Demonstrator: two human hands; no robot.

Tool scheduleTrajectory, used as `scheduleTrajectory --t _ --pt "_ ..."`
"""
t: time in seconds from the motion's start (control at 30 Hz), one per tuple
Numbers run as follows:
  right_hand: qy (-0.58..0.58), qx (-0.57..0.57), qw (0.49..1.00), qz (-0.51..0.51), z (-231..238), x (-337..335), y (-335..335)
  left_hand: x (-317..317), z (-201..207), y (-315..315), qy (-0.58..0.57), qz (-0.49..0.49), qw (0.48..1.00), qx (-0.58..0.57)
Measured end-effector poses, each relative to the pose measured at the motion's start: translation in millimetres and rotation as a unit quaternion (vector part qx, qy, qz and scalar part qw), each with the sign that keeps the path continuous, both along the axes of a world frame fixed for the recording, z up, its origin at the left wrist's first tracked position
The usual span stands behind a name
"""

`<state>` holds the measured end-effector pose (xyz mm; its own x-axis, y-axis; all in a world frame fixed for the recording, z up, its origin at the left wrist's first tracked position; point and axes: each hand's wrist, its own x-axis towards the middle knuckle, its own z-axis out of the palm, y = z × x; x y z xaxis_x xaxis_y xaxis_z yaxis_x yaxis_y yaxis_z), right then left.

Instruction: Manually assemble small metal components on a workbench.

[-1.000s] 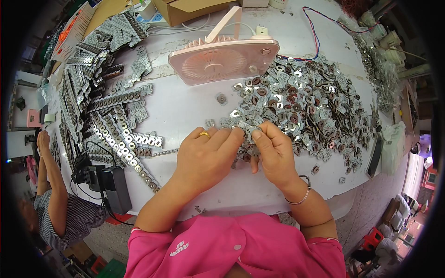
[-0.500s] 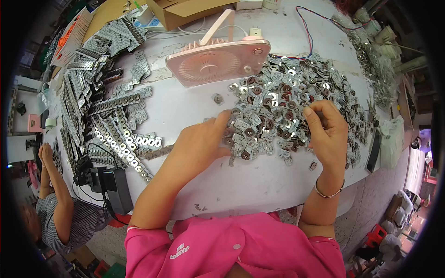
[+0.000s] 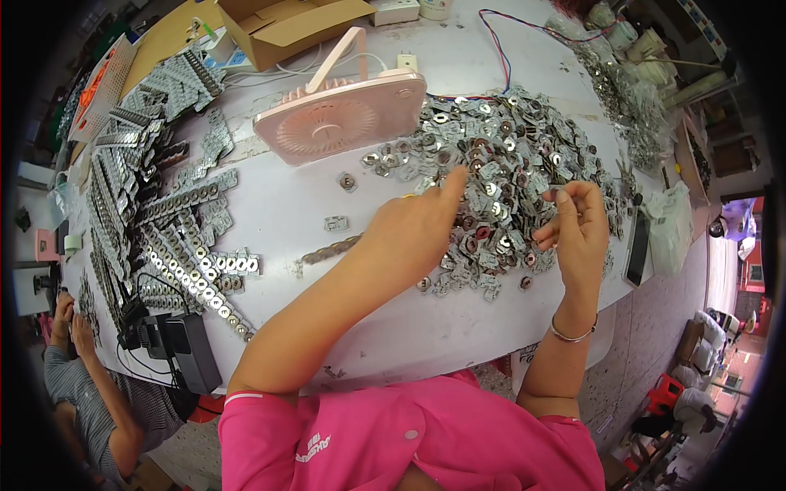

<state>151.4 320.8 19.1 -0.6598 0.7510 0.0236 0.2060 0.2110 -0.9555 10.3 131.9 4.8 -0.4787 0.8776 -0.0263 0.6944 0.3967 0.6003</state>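
Metal clip pieces (image 3: 508, 184), small and loose, lie heaped on the right half of a white surface (image 3: 282, 204). They overlap at all angles, so two could well come up hooked together, or a smooth one slip from a fingertip hold. The left hand (image 3: 413, 233) reaches in, forefinger stretched over the heap; its other fingers are hidden, so whether they hold anything cannot be told. The right hand (image 3: 583, 225) is over the right side, thumb and forefinger close together, perhaps pinching a dark piece, but clutter behind leaves this unclear. A short strip (image 3: 332, 248) lies just beside the left wrist; a backward sweep might knock it askew. Most pieces look silvery grey and roughly rectangular, many with round centres, some dark brown, some bright.
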Motion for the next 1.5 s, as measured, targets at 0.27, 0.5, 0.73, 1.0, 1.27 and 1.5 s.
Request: scheduleTrajectory --t 0.27,0.5,0.73,1.0,1.27,1.5 --pt "-0.087 -0.189 0.927 0.311 7 27 -44 -2 15 -71 0.079 0.023 0.997 -0.006" --pt "-0.098 -0.087 0.873 0.47 -43 21 -52 -2 21 -96 0.05 0.087 0.995 -0.001" --pt "-0.097 -0.109 0.956 0.254 -7 -12 -64 -7 14 -109 -0.056 0.095 0.994 0.014" --pt "-0.072 -0.063 0.909 0.406 8 -58 -101 -8 17 -115 -0.102 0.104 0.987 0.067" --pt "-0.087 -0.068 0.906 0.408 5 -58 -104 -14 17 -119 -0.106 0.072 0.99 0.062" --pt "-0.068 0.049 0.881 0.466 -12 -57 -106 -18 10 -127 -0.14 0.087 0.986 0.032"
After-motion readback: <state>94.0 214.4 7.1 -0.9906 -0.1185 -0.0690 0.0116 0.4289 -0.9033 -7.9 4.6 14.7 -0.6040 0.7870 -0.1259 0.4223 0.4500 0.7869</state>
